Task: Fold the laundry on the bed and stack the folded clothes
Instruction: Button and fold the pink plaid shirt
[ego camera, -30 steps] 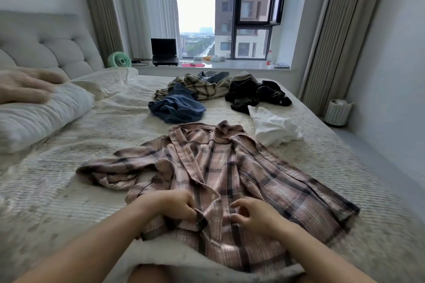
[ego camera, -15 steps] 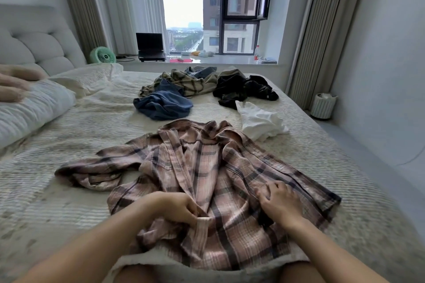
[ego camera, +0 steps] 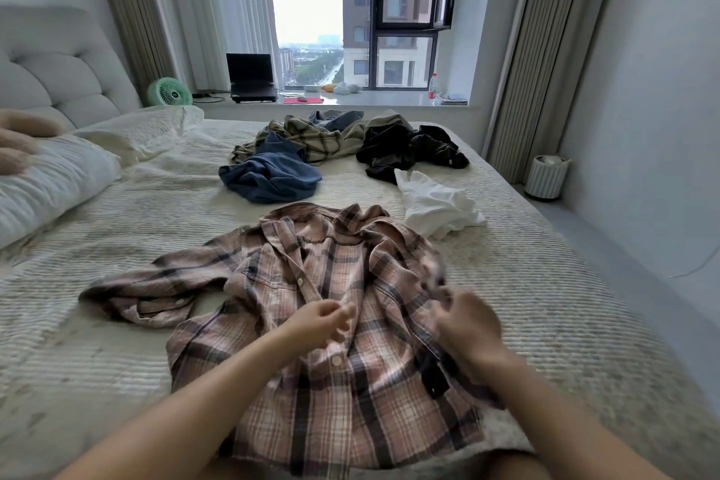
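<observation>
Both hands (ego camera: 465, 323) seemingly gripping plaid shirt (ego camera: 311, 284)

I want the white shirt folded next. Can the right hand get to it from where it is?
Probably yes. The white shirt lies apart on the bed, beyond the right hand, which is lifting the plaid shirt. Nothing lies between them, but it may need a lean forward.

Bed (ego camera: 526, 284) with ribbed cream cover. On it: pink plaid shirt (ego camera: 311, 323) nearest, white garment (ego camera: 436, 203), blue garment (ego camera: 269, 175), olive plaid shirt (ego camera: 311, 140), black clothes (ego camera: 405, 148), two pillows (ego camera: 54, 183) at left.
</observation>
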